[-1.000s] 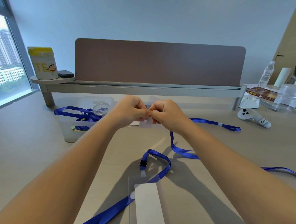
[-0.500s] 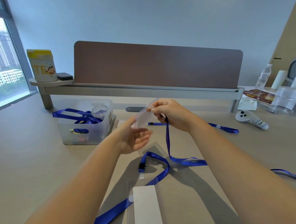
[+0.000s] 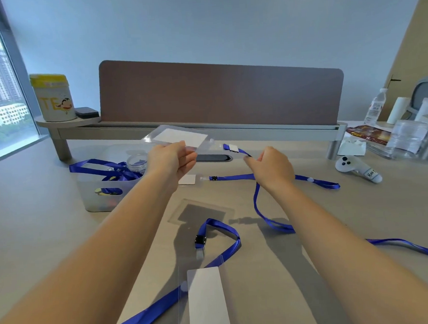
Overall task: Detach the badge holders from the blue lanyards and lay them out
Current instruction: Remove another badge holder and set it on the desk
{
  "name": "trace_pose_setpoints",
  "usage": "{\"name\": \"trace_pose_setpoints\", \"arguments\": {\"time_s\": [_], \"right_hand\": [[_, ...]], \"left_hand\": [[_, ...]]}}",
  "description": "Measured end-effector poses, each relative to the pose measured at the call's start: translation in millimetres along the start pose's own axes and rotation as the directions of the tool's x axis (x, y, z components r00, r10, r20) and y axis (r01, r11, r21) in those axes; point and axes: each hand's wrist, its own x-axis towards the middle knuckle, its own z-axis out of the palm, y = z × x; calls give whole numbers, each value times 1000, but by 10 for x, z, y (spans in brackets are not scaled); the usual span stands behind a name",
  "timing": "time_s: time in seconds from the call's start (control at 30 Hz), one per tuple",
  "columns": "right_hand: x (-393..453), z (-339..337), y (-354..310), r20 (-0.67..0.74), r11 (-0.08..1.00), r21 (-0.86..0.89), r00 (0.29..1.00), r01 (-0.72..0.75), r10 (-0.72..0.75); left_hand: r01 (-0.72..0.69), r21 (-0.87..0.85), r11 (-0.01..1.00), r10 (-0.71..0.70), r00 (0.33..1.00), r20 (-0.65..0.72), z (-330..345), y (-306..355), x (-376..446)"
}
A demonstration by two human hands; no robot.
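Left hand [image 3: 171,160] holding badge holder [image 3: 179,138], right hand [image 3: 271,168] gripping lanyard [image 3: 256,201]

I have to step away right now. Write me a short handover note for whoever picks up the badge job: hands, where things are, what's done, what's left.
Left hand: raised above the table, holding a detached badge holder.
Right hand: gripping its blue lanyard near the clip end; the rest trails onto the table.
Done: that holder is off its lanyard; an empty clear holder lies mid-table.
Left: lay down the held holder and lanyard, then unclip the near holder, still attached to its lanyard. More lanyards wait in the clear bin; another lanyard lies beyond the hands.
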Motion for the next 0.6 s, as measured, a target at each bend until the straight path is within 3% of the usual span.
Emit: {"name": "trace_pose_setpoints", "arguments": {"time_s": [0.03,0.1,0.17,0.23,0.3,0.4,0.47,0.6], "right_hand": [[5,-11,-1,29,999,17,999,-45,44],[-36,-38,-51,193,939,265,966,-219,170],[-134,-77,-116,421,736,532,885,-418,198],[-177,-72,-125,529,462,730,844,-505,86],[-188,-35,-107,531,184,834,847,-521,-5],[-158,-33,-118,469,-125,878,883,-462,26],[-107,-54,-96,431,-218,890,895,-400,115],[80,-43,109,355,-241,928,876,-286,327]], "left_hand": [[-2,-2,1000,2,1000,6,20,27,-12],[-6,-16,1000,6,1000,21,53,61,-31],[-10,-37,999,12,999,35,87,67,-54],[-15,-59,998,18,998,55,108,54,-92],[-15,-81,997,20,998,55,109,33,-106],[-20,-97,995,22,1000,14,66,-16,-56],[-17,-83,996,15,1000,-23,15,-76,5],[18,-81,997,-24,996,-80,-127,-287,200]]}}
